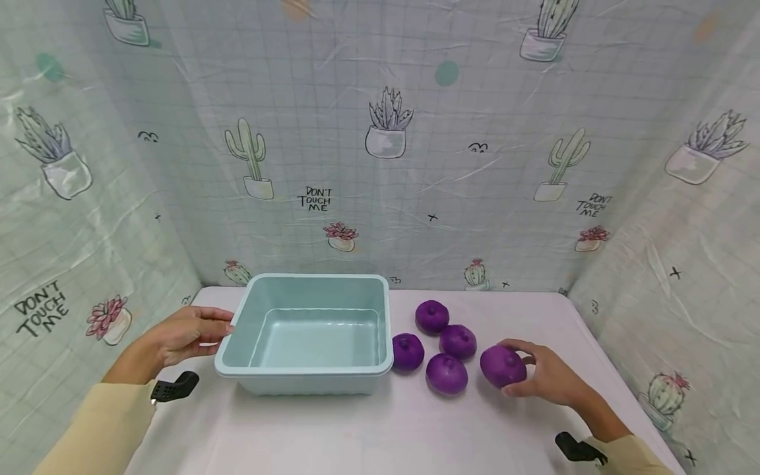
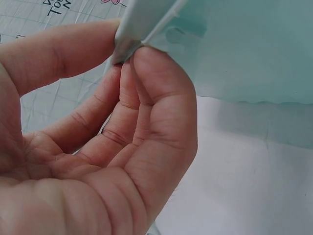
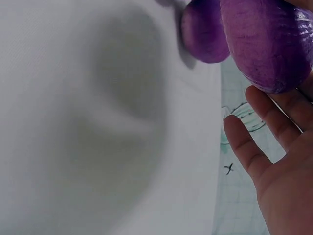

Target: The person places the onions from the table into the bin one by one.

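At the tub's left side, my left hand point(image 1: 185, 335) pinches the rim of the pale blue plastic tub point(image 1: 305, 371). The left wrist view shows the thumb and fingers of that hand point(image 2: 161, 117) meeting at the rim point(image 2: 146, 24). My right hand point(image 1: 552, 376) holds a round purple onion point(image 1: 501, 367) between thumb and fingers, close over the table. In the right wrist view this onion point(image 3: 266, 44) fills the top right corner, and two of the fingers stand apart from it. The tub's inside shows bare.
Several more purple onions point(image 1: 446, 375) lie in a cluster between the tub and my right hand, the leftmost one point(image 1: 408, 352) right beside the tub's wall. A white cloth covers the table point(image 1: 404, 435). A cactus-printed curtain point(image 1: 451, 171) encloses the back and sides.
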Action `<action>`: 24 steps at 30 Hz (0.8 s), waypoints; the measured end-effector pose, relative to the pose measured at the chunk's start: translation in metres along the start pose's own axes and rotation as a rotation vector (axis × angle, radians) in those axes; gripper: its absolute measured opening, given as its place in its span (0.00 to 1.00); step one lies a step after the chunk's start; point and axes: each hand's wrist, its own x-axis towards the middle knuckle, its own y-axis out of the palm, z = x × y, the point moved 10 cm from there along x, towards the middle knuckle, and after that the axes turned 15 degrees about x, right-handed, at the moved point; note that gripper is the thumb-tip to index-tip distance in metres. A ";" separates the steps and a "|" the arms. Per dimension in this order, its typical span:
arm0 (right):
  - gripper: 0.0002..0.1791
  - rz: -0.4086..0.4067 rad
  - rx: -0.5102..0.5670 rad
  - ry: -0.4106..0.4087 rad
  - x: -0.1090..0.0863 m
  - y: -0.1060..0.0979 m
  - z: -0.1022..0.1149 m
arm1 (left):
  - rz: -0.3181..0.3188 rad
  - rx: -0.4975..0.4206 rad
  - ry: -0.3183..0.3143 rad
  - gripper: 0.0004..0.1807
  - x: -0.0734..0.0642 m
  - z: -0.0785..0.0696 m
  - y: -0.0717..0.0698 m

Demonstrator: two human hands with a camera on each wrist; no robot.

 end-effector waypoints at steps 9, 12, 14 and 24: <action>0.42 0.008 0.009 -0.068 0.001 0.008 0.033 | -0.012 0.018 -0.013 0.28 -0.002 0.002 -0.003; 0.42 0.019 0.018 -0.099 0.002 0.013 0.045 | -0.009 0.017 -0.006 0.28 -0.003 0.002 -0.004; 0.42 0.024 0.018 -0.103 0.002 0.016 0.051 | -0.005 0.016 -0.004 0.28 -0.004 0.002 -0.004; 0.42 0.052 -0.017 -0.207 0.008 0.027 0.088 | -0.018 0.042 -0.010 0.30 -0.004 0.002 -0.005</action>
